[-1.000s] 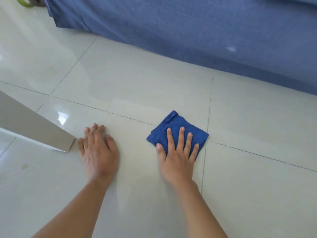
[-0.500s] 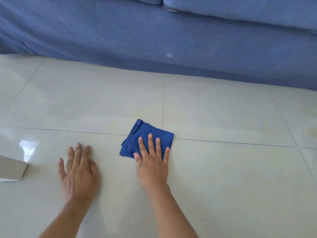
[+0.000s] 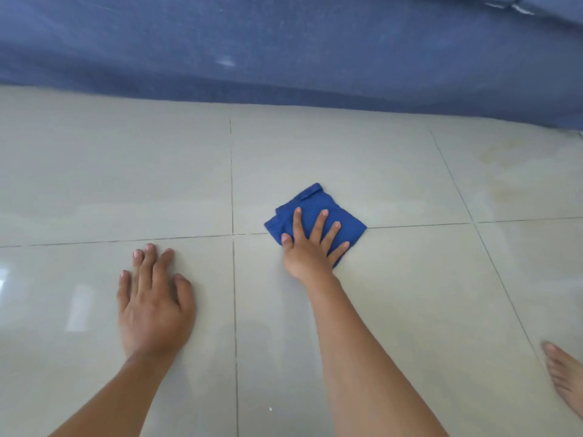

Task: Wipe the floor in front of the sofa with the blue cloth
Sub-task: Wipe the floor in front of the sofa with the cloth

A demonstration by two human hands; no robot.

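Observation:
A folded blue cloth (image 3: 318, 206) lies flat on the pale tiled floor (image 3: 362, 159), just past a grout crossing. My right hand (image 3: 310, 247) presses down on it with fingers spread, covering its near half. My left hand (image 3: 153, 305) rests flat on the bare tile to the left, fingers apart, holding nothing. The blue sofa (image 3: 284, 45) runs across the whole top of the view, its fabric reaching the floor a tile's length beyond the cloth.
My bare foot (image 3: 564, 373) shows at the right edge, near my right forearm. Faint yellowish marks (image 3: 501, 171) stain the tile at the right. Glossy tiles stretch left and right along the sofa.
The view has swung right along the sofa. My right hand has slid the cloth rightwards over the grout line. The grey panel at the left is out of view; my foot has come in.

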